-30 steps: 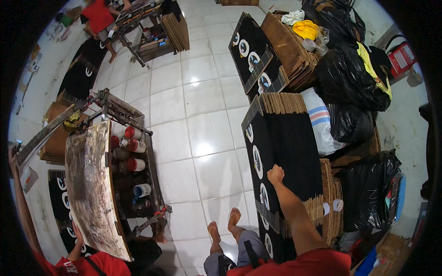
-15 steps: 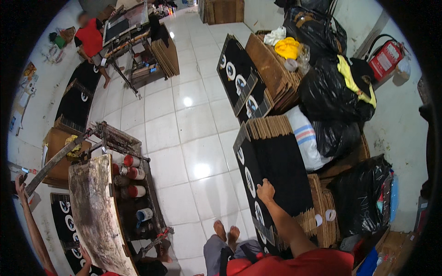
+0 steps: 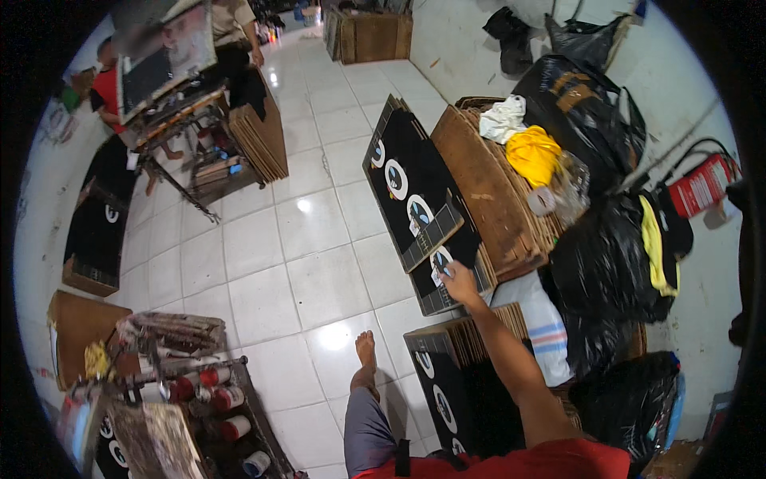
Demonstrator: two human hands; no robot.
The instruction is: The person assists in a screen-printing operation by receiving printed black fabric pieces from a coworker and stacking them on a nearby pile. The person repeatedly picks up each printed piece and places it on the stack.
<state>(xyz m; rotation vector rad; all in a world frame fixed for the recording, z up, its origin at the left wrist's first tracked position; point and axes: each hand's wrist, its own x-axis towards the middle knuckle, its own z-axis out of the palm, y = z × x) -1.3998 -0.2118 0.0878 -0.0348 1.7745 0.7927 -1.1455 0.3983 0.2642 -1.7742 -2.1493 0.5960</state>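
Note:
My right hand [image 3: 459,283] reaches forward on the right, its fingers curled at a black panel [image 3: 431,299] with a white round print. Whether it grips the panel or anything else cannot be made out. Just beyond, a taller stack of black cloth-covered boards [image 3: 396,177] carries white circle prints along its left side. Below my forearm lies another stack of black cloth-covered boards [image 3: 435,399], with brown cardboard edges at its far end. My left hand is out of view.
Brown boards [image 3: 487,191] lean by black plastic bags [image 3: 614,263] and a white sack [image 3: 538,327] on the right. At lower left stands a rack of paint tins [image 3: 231,399]. Two people stand by a printing frame [image 3: 171,56] at far left. White floor tiles [image 3: 319,271] run between.
I have stepped forward, and my right hand has moved from over the near stack to the panel beyond it. The person beside the lower-left rack has left the view; another appears by the printing frame.

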